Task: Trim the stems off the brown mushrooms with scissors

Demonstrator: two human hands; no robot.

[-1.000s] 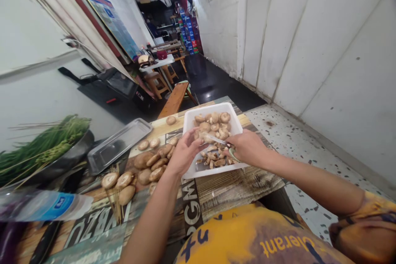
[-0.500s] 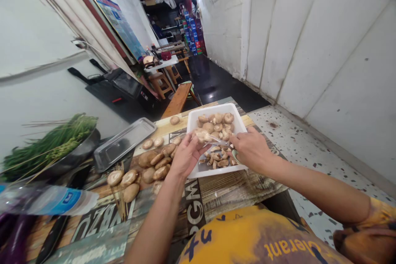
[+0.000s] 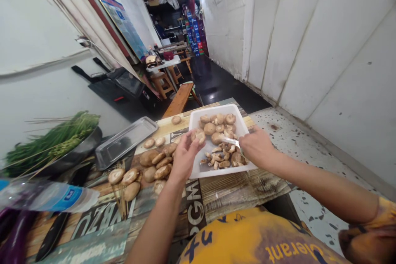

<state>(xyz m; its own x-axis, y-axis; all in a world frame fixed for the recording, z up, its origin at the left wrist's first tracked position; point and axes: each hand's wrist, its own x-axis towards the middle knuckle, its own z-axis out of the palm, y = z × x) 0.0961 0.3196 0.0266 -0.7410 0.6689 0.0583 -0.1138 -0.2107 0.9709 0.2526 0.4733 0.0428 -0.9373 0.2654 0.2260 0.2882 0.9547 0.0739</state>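
My left hand (image 3: 185, 152) is closed on a shiitake mushroom (image 3: 198, 135), held over the left part of a white plastic tray (image 3: 222, 171). In my right hand (image 3: 258, 147) is a small knife (image 3: 230, 141), its blade pointing left over the tray, apart from the held mushroom. Whole mushrooms (image 3: 209, 128) fill the tray's far half. Cut stems (image 3: 216, 160) lie in the near half, with a larger brown mushroom (image 3: 237, 158) by them. To the left of my left hand, more shiitake mushrooms (image 3: 159, 163) are heaped on the table.
Left on the table (image 3: 235, 189) are a clear plastic tray (image 3: 123, 142), a metal bowl (image 3: 77, 150) of green vegetables, a water bottle (image 3: 62, 198), eggplants (image 3: 23, 231) and a black-handled knife (image 3: 51, 237). Skewers (image 3: 120, 202) lie under some mushrooms. A wooden bench (image 3: 179, 101) stands beyond.
My right hand has drawn the knife away to the right from the mushroom in my left hand. The mushroom now shows its rounded shape, and a brown mushroom appears near the stems.
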